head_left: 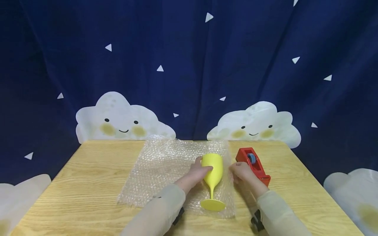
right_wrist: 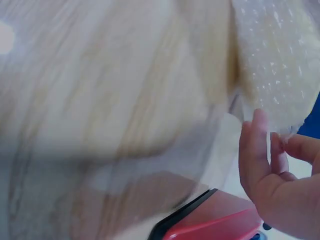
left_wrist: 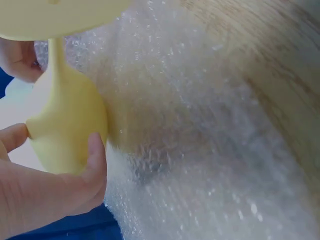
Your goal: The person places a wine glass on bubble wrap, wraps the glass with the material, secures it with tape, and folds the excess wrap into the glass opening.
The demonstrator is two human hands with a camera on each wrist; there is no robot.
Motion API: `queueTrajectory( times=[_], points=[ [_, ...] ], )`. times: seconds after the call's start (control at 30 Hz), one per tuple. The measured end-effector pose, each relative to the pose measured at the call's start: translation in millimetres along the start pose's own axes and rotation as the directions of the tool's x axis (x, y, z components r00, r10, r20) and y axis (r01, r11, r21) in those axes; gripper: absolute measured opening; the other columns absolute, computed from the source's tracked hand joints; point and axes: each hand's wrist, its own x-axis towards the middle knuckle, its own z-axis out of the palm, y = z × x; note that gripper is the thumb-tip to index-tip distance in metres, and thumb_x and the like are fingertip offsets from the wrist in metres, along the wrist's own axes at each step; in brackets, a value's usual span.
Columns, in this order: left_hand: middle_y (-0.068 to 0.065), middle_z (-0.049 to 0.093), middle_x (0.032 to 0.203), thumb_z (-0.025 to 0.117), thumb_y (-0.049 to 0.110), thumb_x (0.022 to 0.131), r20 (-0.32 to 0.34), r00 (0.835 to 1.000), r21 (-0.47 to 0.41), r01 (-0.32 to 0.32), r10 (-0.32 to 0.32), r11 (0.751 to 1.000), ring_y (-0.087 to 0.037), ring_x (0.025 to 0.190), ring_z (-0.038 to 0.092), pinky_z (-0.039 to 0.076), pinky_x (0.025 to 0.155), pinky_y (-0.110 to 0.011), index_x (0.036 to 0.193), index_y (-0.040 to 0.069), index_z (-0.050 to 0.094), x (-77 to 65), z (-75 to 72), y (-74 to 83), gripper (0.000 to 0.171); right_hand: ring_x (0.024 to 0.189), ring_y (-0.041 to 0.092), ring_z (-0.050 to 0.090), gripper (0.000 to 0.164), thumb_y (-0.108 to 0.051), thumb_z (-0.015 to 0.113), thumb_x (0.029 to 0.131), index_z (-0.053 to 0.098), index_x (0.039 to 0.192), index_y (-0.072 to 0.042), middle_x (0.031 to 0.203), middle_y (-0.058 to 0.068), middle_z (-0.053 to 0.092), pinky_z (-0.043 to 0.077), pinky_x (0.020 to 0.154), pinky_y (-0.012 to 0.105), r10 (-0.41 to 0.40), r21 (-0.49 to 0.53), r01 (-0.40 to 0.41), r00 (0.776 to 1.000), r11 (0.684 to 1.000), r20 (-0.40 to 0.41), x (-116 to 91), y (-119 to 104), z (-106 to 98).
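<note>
Left hand (head_left: 198, 171): fingers bent around the bowl of a yellow goblet (head_left: 215, 167), spread to its width, thumb on the near face. Goblet is tipped – rim away from the person, foot toward them, underside of the foot showing – and sits over the right part of a sheet of bubble wrap (head_left: 165, 172). Cannot tell whether it touches the sheet.

Right hand (head_left: 243, 171): fingertips nearly closed, pinching the right edge of the sheet; other fingers less bent in the right wrist view. Red tape dispenser (head_left: 260, 167) just beside this hand, partly hidden by it, blue roll in it. Sheet is spread on a wooden desk (head_left: 88, 177); dark blue curtain (head_left: 177, 39) behind.
</note>
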Motion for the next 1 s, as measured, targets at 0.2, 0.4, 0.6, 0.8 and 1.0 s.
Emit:
queueTrajectory(
  times=[0.2, 0.4, 0.6, 0.8, 1.0],
  points=[
    [-0.031, 0.038, 0.137, 0.06, 0.017, 0.083, -0.009, 0.997, 0.06, -0.074, 0.075, 0.995, -0.045, 0.126, 0.038, 0.034, 0.105, -0.054, 0.142, 0.003, 0.033, 0.6, -3.8, -1.8, 0.067, 0.051, 0.008, 0.047, 0.008, -0.004, 0.054, 0.083, 0.057, 0.078, 0.001, 0.057, -0.002, 0.046, 0.048, 0.051, 0.023, -0.042, 0.069, 0.041, 0.999, 0.997, 0.019, 9.2, -3.7, 4.6],
    [-0.03, 0.042, 0.137, 0.06, 0.015, 0.084, 0.007, 0.992, 0.081, -0.127, 0.127, 0.989, -0.044, 0.125, 0.041, 0.036, 0.104, -0.052, 0.141, 0.002, 0.034, -3.7, -5.9, -2.7, 0.064, 0.059, 0.012, 0.055, 0.01, -0.009, 0.057, 0.084, 0.059, 0.083, 0.001, 0.067, 0.004, 0.054, 0.055, 0.056, 0.03, -0.123, 0.139, 0.11, 0.989, 0.984, 0.085, 51.2, 24.0, 8.3],
    [-0.027, 0.043, 0.137, 0.061, 0.028, 0.085, -0.017, 0.993, 0.143, -0.115, 0.119, 0.983, -0.04, 0.122, 0.046, 0.04, 0.101, -0.05, 0.141, 0.002, 0.034, -7.6, -5.8, -1.7, 0.067, 0.063, 0.013, 0.056, 0.021, -0.008, 0.049, 0.089, 0.055, 0.097, 0.01, 0.073, 0.008, 0.055, 0.056, 0.06, 0.029, -0.077, 0.095, 0.071, 0.995, 0.993, 0.056, 26.0, -0.7, 15.2],
    [-0.026, 0.043, 0.135, 0.067, 0.056, 0.075, -0.059, 0.997, 0.221, -0.032, 0.046, 0.975, -0.039, 0.121, 0.046, 0.043, 0.095, -0.052, 0.143, 0.005, 0.031, -11.6, -1.1, 5.0, 0.092, 0.067, 0.012, 0.058, 0.03, -0.015, 0.039, 0.097, 0.052, 0.099, 0.013, 0.077, 0.007, 0.056, 0.057, 0.064, 0.029, -0.046, 0.125, 0.037, 0.997, 0.992, 0.068, -1.2, -25.8, 16.8],
    [-0.025, 0.045, 0.124, 0.071, 0.063, 0.065, -0.145, 0.988, 0.328, 0.003, 0.047, 0.945, -0.037, 0.114, 0.044, 0.044, 0.089, -0.051, 0.137, 0.003, 0.037, -13.3, 7.5, 10.5, 0.099, 0.068, 0.011, 0.057, 0.028, -0.012, 0.037, 0.098, 0.053, 0.092, 0.01, 0.077, 0.004, 0.054, 0.058, 0.067, 0.031, -0.035, 0.167, 0.019, 0.995, 0.986, 0.092, -3.0, -28.2, 16.7]
  ],
)
